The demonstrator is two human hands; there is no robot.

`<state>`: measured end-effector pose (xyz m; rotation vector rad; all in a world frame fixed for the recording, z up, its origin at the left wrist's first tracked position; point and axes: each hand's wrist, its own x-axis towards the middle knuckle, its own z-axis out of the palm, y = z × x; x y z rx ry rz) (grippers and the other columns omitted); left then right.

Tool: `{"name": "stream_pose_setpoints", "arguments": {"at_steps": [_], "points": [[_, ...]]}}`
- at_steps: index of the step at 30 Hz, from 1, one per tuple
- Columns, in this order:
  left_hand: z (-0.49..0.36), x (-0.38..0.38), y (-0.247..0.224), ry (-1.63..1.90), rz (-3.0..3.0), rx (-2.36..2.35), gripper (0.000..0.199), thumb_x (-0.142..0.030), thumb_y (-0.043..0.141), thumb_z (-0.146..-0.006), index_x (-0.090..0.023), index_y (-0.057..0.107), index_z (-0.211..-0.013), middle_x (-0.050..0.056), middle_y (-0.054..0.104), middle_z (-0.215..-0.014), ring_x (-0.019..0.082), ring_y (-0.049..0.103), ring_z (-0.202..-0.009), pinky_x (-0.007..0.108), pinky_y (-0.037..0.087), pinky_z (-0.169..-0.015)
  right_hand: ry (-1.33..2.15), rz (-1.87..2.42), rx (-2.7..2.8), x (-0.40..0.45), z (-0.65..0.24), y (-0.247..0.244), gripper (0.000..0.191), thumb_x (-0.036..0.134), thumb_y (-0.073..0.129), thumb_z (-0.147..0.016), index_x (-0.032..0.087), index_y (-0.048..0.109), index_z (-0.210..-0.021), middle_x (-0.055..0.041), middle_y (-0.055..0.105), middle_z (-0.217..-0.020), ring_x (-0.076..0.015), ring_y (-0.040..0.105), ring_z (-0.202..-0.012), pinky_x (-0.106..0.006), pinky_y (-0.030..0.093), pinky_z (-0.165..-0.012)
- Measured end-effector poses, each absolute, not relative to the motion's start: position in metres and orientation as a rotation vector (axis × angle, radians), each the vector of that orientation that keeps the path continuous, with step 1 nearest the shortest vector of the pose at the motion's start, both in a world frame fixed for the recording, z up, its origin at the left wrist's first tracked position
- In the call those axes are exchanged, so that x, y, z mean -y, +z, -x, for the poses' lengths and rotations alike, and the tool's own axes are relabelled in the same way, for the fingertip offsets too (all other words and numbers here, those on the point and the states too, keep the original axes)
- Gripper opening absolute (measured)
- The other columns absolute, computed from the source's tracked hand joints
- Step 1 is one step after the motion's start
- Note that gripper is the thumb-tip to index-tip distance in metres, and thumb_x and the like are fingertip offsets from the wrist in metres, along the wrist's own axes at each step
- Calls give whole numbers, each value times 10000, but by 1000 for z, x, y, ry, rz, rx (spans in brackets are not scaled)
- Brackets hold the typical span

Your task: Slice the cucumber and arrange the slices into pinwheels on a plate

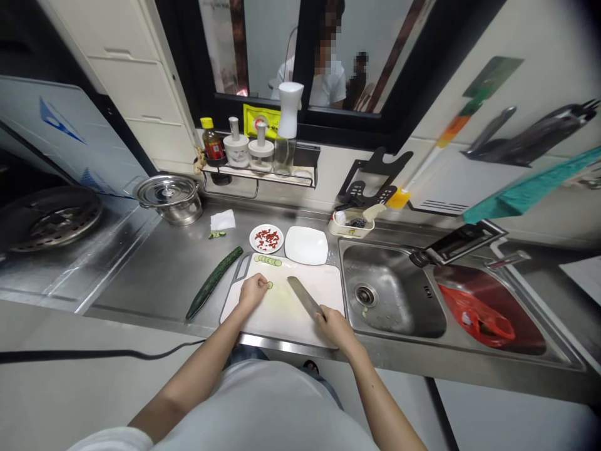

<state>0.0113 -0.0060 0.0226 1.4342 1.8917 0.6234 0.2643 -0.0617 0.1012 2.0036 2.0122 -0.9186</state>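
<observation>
My left hand (253, 290) pinches a thin cucumber slice (270, 285) just over the cutting board (286, 322). In my right hand (334, 327) is the handle of a kitchen knife (303, 295), its blade pointing away and to the left above the board. A row of overlapping cucumber slices (267, 260) lies along the board's far edge. Left of the board rests a whole dark green cucumber (215, 282). Behind the board stand a plate of chopped red pieces (266, 238) and a white square plate (306, 245) with nothing on it.
A double sink (394, 294) adjoins the board on the right, with a red plastic bag (476, 316) in its far basin. A lidded steel pot (169, 197) stands at the back left. Seasoning containers fill a wall rack (260, 175). Green cucumber scraps (216, 235) lie near a white tissue (222, 220).
</observation>
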Motion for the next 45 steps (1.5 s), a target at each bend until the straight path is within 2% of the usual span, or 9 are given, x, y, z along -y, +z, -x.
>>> {"name": "stream_pose_setpoints", "arguments": {"at_steps": [11, 25, 31, 39, 45], "points": [[21, -34, 12, 530, -1411, -2179, 125, -328, 594, -800, -212, 636, -824, -4, 671, -789, 155, 592, -766, 247, 365, -692, -920, -2005, -2000, 57, -264, 101, 260, 262, 399, -932, 173, 622, -1033, -83, 691, -970, -161, 604, -859, -227, 284, -624], [20, -33, 15, 447, -1486, -2250, 205, -300, 529, -821, -219, 687, -922, 69, 702, -921, 227, 624, -905, 305, 408, -793, -917, -2016, -2033, 54, -272, 93, 253, 283, 414, -923, 186, 630, -1014, -80, 691, -956, -163, 606, -846, -233, 285, -615], [0, -35, 24, 588, -1648, -2133, 261, -287, 496, -856, -220, 671, -1039, 64, 678, -1039, 211, 584, -1006, 317, 386, -906, -895, -2015, -2037, 54, -271, 91, 259, 278, 402, -932, 179, 622, -1029, -80, 692, -961, -159, 611, -863, -232, 286, -623], [-37, -55, 39, 399, -1899, -1953, 323, -317, 474, -892, -243, 635, -1162, 99, 624, -1142, 248, 520, -1102, 369, 336, -961, -875, -1996, -2010, 57, -270, 95, 247, 272, 402, -939, 179, 623, -999, -78, 692, -976, -158, 615, -878, -233, 291, -638], [-44, -62, 41, 230, -1990, -1967, 288, -291, 443, -901, -211, 661, -1071, 117, 614, -1107, 261, 532, -1080, 388, 331, -942, -879, -2019, -1997, 60, -272, 94, 256, 273, 404, -935, 182, 628, -1020, -76, 690, -979, -161, 617, -880, -232, 288, -633]]}}
